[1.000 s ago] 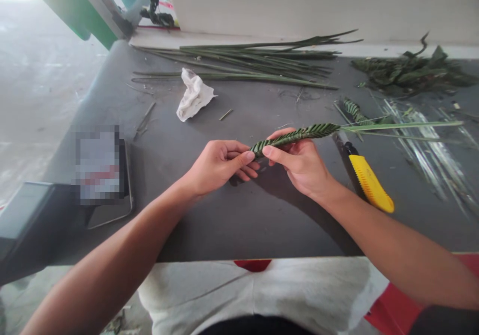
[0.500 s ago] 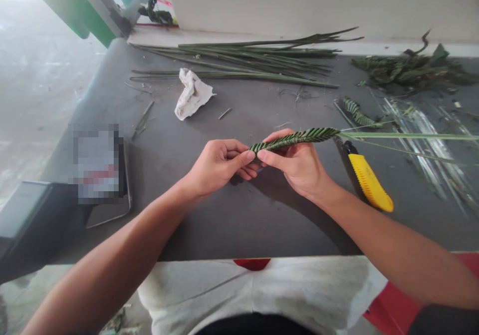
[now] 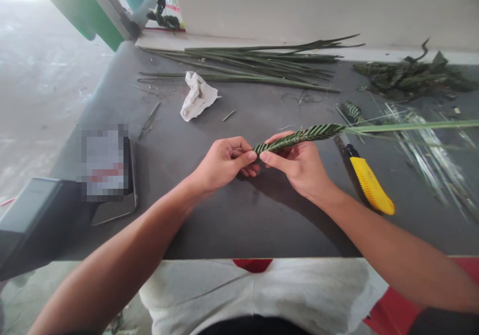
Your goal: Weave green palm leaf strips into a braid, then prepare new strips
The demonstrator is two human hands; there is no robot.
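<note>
Left hand [image 3: 220, 165] pinches the very end of the green braid [image 3: 322, 132], right hand [image 3: 305, 167] grips it just beside, length running off rightward, grip underneath kinda hard to see.

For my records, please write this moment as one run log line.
left hand: pinches braid's near end | right hand: supports braid | yellow-handled knife: on table

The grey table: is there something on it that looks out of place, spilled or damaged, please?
Two things look slightly odd. A crumpled white paper lies beside the long green strips, like litter. The yellow-handled knife seems to have its blade out, near the right hand. I see no spill.
</note>
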